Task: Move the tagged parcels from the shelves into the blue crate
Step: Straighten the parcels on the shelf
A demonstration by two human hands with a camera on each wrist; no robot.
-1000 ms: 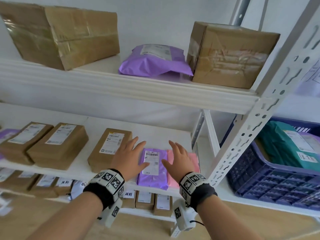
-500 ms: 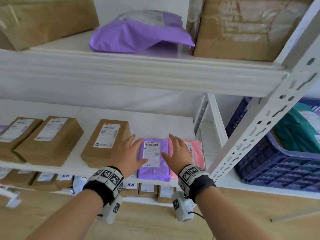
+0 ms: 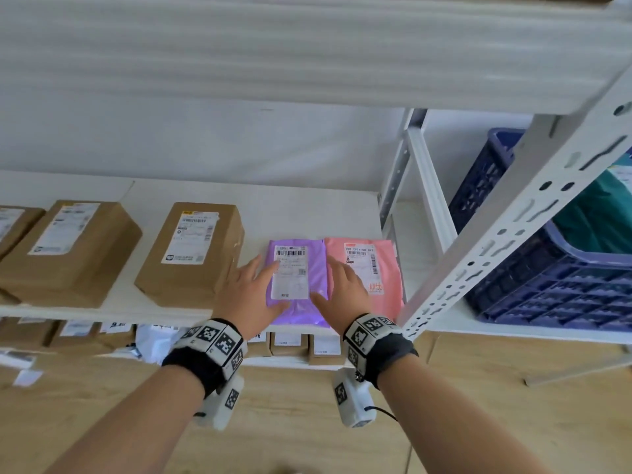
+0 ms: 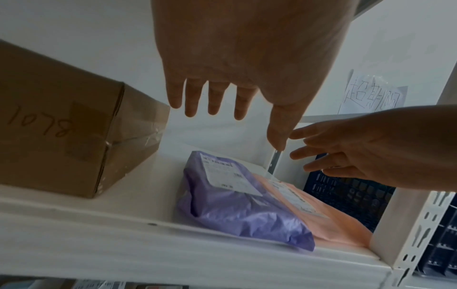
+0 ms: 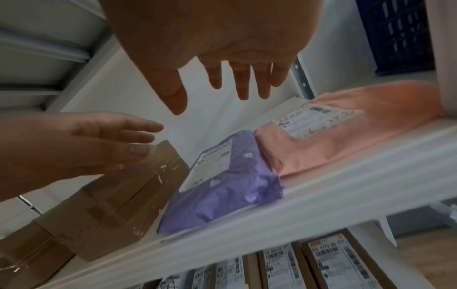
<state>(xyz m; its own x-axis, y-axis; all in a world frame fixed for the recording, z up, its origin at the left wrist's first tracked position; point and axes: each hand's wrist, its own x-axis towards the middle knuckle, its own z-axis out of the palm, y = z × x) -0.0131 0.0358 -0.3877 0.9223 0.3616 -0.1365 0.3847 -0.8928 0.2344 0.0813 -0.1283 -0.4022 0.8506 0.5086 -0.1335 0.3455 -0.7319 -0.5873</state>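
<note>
A purple parcel (image 3: 297, 278) with a white label lies flat near the front of the middle shelf (image 3: 307, 217). A pink parcel (image 3: 371, 268) lies against its right side. My left hand (image 3: 254, 285) hovers over the purple parcel's left edge, fingers straight and spread. Over the seam between the two parcels, my right hand (image 3: 337, 282) is spread the same way. The wrist views show both hands in the air above the purple parcel (image 4: 235, 205) (image 5: 222, 185), holding nothing. The blue crate (image 3: 547, 278) stands to the right, beyond the shelf post.
Two brown boxes (image 3: 195, 248) (image 3: 68, 248) sit left of the purple parcel. The upper shelf board (image 3: 307, 56) hangs close overhead. A perforated white post (image 3: 513, 227) separates the shelf from the crate, which holds a green parcel (image 3: 602, 217). Small labelled boxes (image 3: 290, 343) fill the lower shelf.
The view has dropped and come closer to the middle shelf. Both hands have stayed open and edged forward over the purple parcel.
</note>
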